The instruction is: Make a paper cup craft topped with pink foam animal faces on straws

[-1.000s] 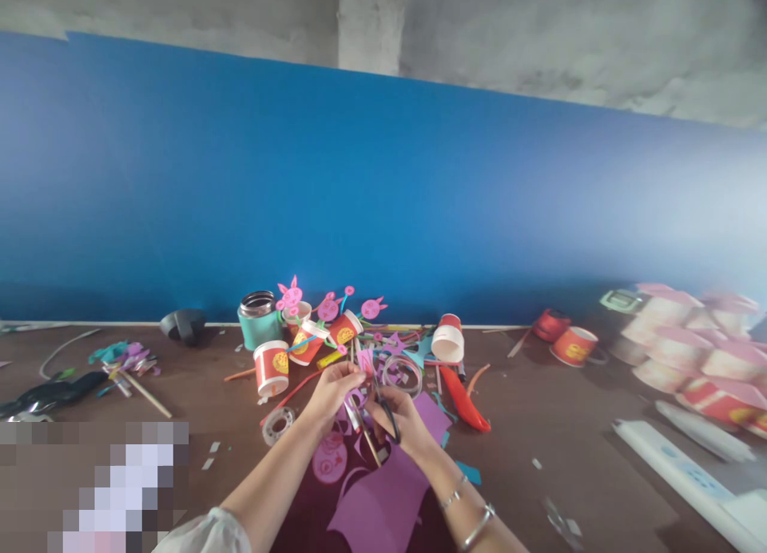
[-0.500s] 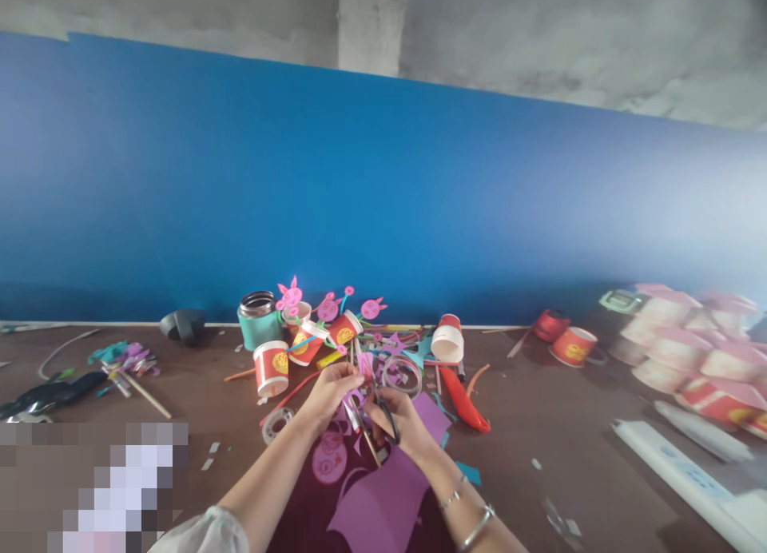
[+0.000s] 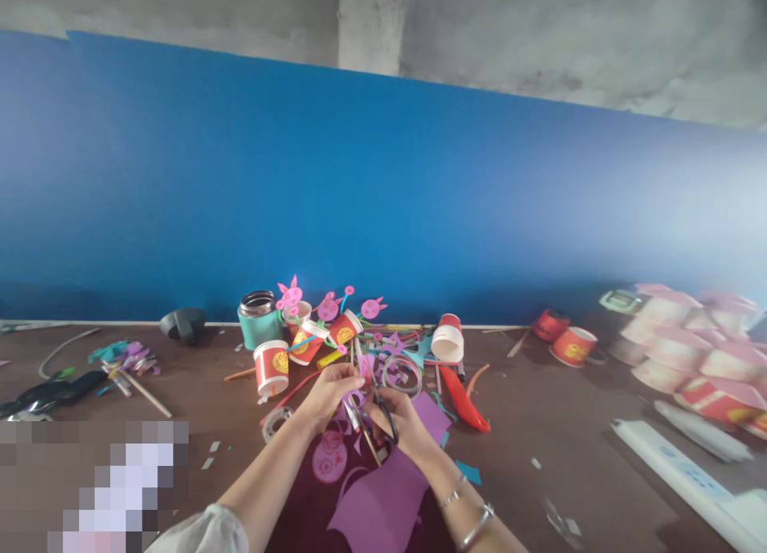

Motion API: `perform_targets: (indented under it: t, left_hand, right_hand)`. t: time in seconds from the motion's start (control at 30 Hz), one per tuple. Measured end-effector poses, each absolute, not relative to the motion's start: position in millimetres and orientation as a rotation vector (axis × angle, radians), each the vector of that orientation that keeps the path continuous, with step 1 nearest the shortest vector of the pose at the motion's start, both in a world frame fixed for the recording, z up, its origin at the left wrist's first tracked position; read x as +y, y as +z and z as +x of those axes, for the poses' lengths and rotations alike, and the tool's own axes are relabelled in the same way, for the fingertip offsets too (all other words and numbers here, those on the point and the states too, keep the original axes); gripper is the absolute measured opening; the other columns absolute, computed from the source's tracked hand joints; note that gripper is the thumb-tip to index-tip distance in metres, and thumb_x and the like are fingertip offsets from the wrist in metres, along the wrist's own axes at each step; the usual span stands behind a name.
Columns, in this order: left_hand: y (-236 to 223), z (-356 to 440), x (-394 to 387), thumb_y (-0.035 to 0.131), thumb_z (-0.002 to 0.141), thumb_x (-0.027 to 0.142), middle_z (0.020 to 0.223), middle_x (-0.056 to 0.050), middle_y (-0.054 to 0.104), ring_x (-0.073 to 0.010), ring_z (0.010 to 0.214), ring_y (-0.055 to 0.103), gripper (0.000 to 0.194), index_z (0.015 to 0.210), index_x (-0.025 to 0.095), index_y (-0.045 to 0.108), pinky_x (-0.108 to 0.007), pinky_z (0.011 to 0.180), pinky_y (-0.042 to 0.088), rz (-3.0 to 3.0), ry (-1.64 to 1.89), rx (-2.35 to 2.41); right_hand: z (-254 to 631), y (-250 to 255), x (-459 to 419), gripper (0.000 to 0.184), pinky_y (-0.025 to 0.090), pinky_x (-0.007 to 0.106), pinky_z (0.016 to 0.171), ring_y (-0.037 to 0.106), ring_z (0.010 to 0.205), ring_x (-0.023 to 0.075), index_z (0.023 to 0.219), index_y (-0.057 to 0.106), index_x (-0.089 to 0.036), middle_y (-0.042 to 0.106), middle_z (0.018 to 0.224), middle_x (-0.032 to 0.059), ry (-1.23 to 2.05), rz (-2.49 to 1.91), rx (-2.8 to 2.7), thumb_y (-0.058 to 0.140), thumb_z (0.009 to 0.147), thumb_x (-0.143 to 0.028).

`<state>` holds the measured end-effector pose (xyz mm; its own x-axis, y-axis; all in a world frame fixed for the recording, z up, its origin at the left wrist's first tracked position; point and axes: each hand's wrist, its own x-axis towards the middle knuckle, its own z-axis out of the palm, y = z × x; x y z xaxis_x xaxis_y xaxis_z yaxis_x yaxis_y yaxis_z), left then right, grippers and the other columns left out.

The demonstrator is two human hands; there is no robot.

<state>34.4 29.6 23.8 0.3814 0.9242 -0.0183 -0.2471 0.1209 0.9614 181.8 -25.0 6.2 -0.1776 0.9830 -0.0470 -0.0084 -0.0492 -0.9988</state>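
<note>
My left hand (image 3: 333,388) pinches a small pink paper piece (image 3: 364,368) between thumb and fingers. Close on its right, my right hand (image 3: 396,419) is wrapped round the dark handles of a pair of scissors (image 3: 391,427), whose blades point up toward the paper and are partly hidden. Under my wrists lies a large purple paper sheet (image 3: 380,501) with cut edges. A pink paper disc with a drawn pig face (image 3: 329,457) rests left of it. Purple scraps lie between my forearms.
Red paper cups (image 3: 272,368) with pink paper figures stand ahead, beside a teal flask (image 3: 259,321). A tape roll (image 3: 277,425) lies left, a red balloon-like piece (image 3: 465,401) right. Stacked cups (image 3: 683,345) and a white power strip (image 3: 671,477) sit far right, before a blue partition (image 3: 383,193).
Almost nothing differs. Both hands keep their place over the paper, with only a very slight shift at the fingers and scissors.
</note>
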Motion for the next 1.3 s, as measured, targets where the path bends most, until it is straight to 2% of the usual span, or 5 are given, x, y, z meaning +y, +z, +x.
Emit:
perform_targets:
  t: [0.37,0.5,0.77,0.97,1.3]
  left_hand:
    - [35,30,27,0.069,0.056,0.023,0.046,0.005,0.049,-0.0050,0.044,0.034,0.014,0.054,0.014,0.058,-0.021,0.046,0.023,1.146,0.920,0.807]
    - [33,29,29,0.069,0.057,0.023,0.046,0.004,0.051,-0.0057,0.044,0.038,0.014,0.053,0.015,0.058,-0.021,0.047,0.026,1.153,0.910,0.785]
    - [29,24,33,0.069,0.058,0.022,0.055,-0.001,0.063,-0.0122,0.059,0.058,0.011,0.057,0.015,0.060,-0.021,0.055,0.033,1.148,0.877,0.750]
    - [30,23,35,0.072,0.056,0.023,0.052,0.000,0.061,-0.0107,0.053,0.055,0.015,0.055,0.015,0.059,-0.021,0.052,0.032,1.121,0.880,0.767]
    - [27,22,37,0.071,0.058,0.025,0.056,-0.001,0.065,-0.0125,0.057,0.058,0.018,0.059,0.015,0.057,-0.021,0.057,0.034,1.060,0.908,0.783]
  right_hand:
    - [181,6,-26,0.032,0.035,0.017,0.035,0.044,0.032,0.0070,0.076,0.058,-0.014,0.051,0.039,-0.0065,1.388,-1.163,-1.319,0.069,0.068,-0.044]
    - [182,8,-25,0.031,0.033,0.016,0.034,0.042,0.032,0.0064,0.074,0.058,-0.014,0.049,0.038,-0.0070,1.354,-1.170,-1.365,0.068,0.070,-0.043]
    - [183,11,-26,0.035,0.032,0.017,0.034,0.041,0.031,0.0065,0.074,0.059,-0.014,0.049,0.039,-0.0064,1.327,-1.163,-1.438,0.065,0.071,-0.049]
    - [185,12,-26,0.034,0.031,0.018,0.035,0.041,0.031,0.0070,0.075,0.061,-0.014,0.048,0.039,-0.0059,1.304,-1.159,-1.476,0.065,0.072,-0.048]
    - [188,11,-25,0.032,0.032,0.018,0.035,0.042,0.032,0.0080,0.073,0.060,-0.015,0.047,0.038,-0.0061,1.282,-1.191,-1.463,0.067,0.071,-0.045]
